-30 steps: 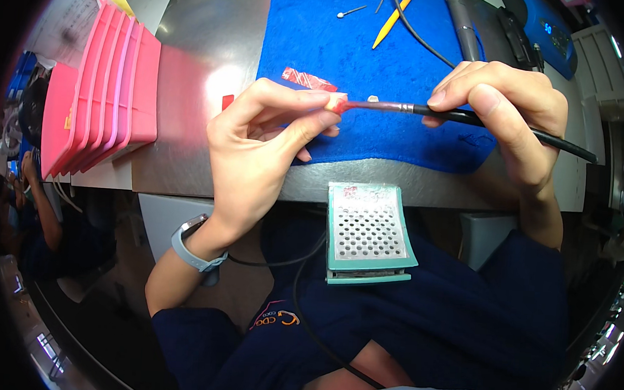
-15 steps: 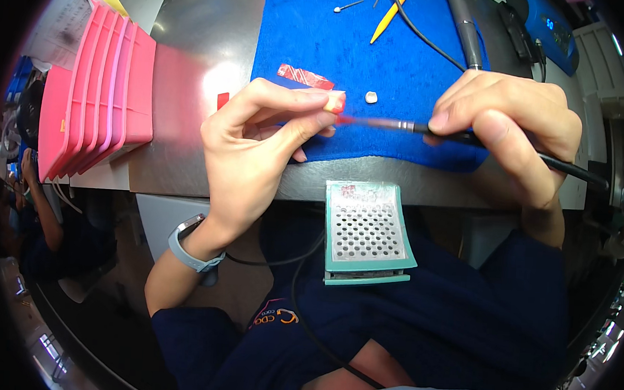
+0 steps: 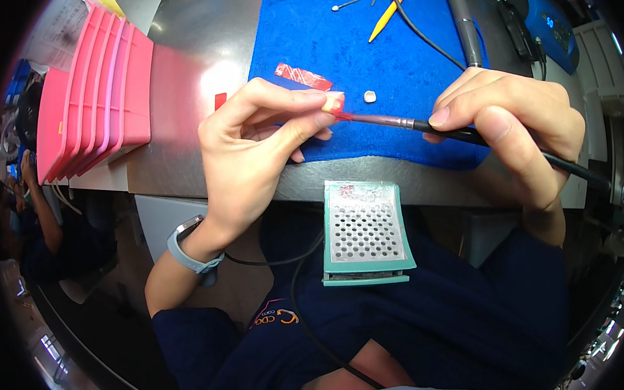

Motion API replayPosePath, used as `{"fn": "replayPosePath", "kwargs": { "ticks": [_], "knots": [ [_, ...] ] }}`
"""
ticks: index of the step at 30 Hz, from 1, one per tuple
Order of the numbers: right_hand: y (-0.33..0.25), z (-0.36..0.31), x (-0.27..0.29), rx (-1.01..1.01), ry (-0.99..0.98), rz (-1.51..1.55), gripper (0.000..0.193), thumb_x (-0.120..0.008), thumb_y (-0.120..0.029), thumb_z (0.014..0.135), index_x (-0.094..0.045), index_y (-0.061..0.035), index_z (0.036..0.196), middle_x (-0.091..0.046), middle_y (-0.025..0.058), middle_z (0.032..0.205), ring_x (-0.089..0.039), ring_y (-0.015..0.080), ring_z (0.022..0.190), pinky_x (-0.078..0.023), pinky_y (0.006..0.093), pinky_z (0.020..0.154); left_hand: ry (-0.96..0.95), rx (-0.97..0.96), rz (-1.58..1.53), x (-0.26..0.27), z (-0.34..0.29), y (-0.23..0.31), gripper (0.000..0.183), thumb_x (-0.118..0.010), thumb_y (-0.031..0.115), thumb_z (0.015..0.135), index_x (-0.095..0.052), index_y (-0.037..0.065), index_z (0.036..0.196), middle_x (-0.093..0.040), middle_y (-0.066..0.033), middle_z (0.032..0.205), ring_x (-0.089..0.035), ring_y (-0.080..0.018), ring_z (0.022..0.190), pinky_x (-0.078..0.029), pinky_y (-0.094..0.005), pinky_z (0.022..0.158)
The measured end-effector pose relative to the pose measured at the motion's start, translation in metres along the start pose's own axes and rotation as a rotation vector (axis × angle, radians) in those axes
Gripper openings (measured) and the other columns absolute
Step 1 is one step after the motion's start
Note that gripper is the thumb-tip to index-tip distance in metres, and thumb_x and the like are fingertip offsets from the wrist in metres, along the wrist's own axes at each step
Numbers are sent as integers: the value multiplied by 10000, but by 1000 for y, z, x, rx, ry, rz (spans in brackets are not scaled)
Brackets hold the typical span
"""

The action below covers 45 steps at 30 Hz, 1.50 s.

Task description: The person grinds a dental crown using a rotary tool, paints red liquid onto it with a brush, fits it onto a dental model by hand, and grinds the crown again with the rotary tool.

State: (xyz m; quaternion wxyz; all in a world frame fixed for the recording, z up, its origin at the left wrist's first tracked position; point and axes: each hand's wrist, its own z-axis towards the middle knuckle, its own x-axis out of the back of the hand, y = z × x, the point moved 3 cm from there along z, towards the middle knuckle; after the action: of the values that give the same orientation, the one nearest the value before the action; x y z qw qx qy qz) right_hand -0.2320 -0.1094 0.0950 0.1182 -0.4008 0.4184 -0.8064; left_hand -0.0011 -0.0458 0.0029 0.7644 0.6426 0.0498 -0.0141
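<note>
My left hand [image 3: 247, 137] pinches a small cream dental crown [image 3: 332, 102] between thumb and forefinger; its right side is red. In my right hand [image 3: 509, 128] is a black-handled brush [image 3: 402, 122], held almost level and pointing left. Its red-stained bristle tip meets or nearly meets the crown's red side. A second, whitish crown [image 3: 370, 96] sits on the blue towel [image 3: 398, 68] between my hands. Just beyond my left fingertips lies a red strip with pale lines [image 3: 303, 76]. My fingers partly cover the held crown.
Pink stacked trays [image 3: 96, 96] stand at the left. A perforated metal grille in a green frame [image 3: 368, 231] juts out at the table's near edge. Farther back are a yellow stick [image 3: 387, 17], thin-shanked burs [image 3: 346, 5], a grey handpiece [image 3: 464, 25] with its cable, and a blue control box [image 3: 547, 27].
The brush tip, blurred before, now shows sharply at the crown's red side. Both hands keep nearly the same place and grip.
</note>
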Motion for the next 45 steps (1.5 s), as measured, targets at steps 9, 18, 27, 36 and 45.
{"fn": "replayPosePath", "kwargs": {
  "ticks": [9, 18, 27, 36, 45],
  "knots": [
    [0, -1, 1, -5, 56, -43, 275, -475, -43, 903, -685, 135, 901, -693, 247, 826, -685, 297, 737, -549, 369, 722, -12, 2, 6, -1, 2, -1, 118, -727, -3, 929, -678, -2, 1036, -771, -130, 1044, -744, -139, 826, -511, -175, 586],
    [2, 0, -1, -25, 66, 19, 275, -465, -40, 917, -684, 126, 907, -699, 235, 846, -686, 295, 747, -552, 370, 724, -5, 23, 10, -1, 0, -1, 107, -721, -14, 928, -674, -2, 1022, -771, -131, 1044, -744, -134, 825, -510, -170, 579],
    [6, 0, 2, -12, 65, 52, 285, -445, -24, 934, -680, 135, 915, -696, 237, 848, -689, 294, 760, -552, 369, 726, -2, 31, 22, 1, -2, -1, 107, -719, -16, 928, -670, -1, 1021, -770, -132, 1038, -746, -136, 829, -517, -174, 588],
    [3, -2, 4, -40, 79, 61, 296, -441, -40, 944, -677, 135, 912, -698, 239, 846, -695, 289, 760, -559, 361, 728, -21, 37, 13, -3, -1, -1, 111, -718, -11, 930, -663, -2, 1026, -769, -137, 1042, -746, -138, 832, -521, -176, 588],
    [18, -1, 9, 110, 54, 61, 345, -389, -68, 994, -668, 136, 988, -693, 248, 923, -703, 297, 783, -572, 359, 744, -34, 30, -25, 1, 2, 0, 145, -696, -5, 952, -616, -11, 1073, -753, -189, 1067, -754, -173, 828, -552, -200, 579]
  ]
}}
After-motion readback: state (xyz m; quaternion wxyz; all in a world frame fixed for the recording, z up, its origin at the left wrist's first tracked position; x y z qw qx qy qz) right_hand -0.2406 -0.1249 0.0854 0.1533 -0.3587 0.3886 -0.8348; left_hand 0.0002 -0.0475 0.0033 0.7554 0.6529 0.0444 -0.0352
